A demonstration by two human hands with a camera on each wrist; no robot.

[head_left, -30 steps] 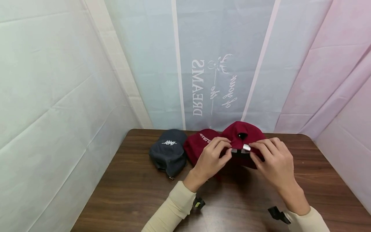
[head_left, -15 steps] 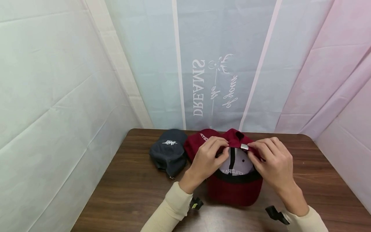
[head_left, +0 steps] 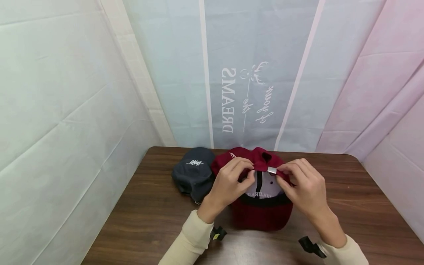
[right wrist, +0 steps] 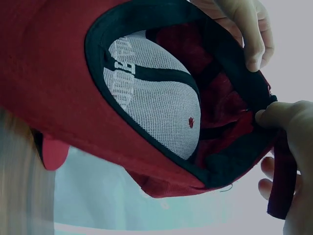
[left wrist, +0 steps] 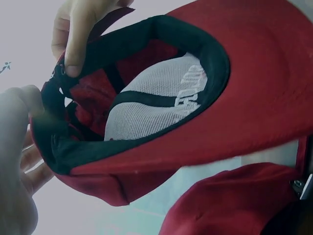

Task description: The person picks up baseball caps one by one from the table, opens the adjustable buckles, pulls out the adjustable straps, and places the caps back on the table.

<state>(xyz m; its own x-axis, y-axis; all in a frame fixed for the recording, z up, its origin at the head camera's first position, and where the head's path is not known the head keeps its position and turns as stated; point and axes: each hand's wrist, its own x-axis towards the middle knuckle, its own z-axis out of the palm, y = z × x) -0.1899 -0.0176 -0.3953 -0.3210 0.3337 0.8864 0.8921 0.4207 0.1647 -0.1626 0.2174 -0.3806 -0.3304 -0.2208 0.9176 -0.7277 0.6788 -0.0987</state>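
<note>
A dark red cap point(head_left: 261, 219) is held up over the counter point(head_left: 139, 217), its inside facing the person and its brim pointing toward them; whether the brim touches the counter cannot be told. The left hand point(head_left: 228, 184) pinches the rear edge on one side of the back opening, thumb inside the band, and the right hand point(head_left: 306, 187) pinches the same edge on the other side, just beside a silver buckle point(head_left: 272, 170). In the right wrist view a loose strap end point(right wrist: 282, 183) hangs by the right hand's fingers. Within the crown show a black sweatband point(left wrist: 217, 66), pale mesh point(right wrist: 161, 107) with the backs of stitched letters, and black seam tape. Behind the left hand lies a second red cap point(head_left: 228, 156) with white lettering, partly hidden, and touching or almost touching it on the left is a dark blue-grey cap point(head_left: 193, 176) with a white script mark. Cream sleeves point(head_left: 187, 239) cover both forearms. Beyond the counter hangs a pale blue cloth point(head_left: 251, 36) with white reversed lettering, including DREAMS.
</note>
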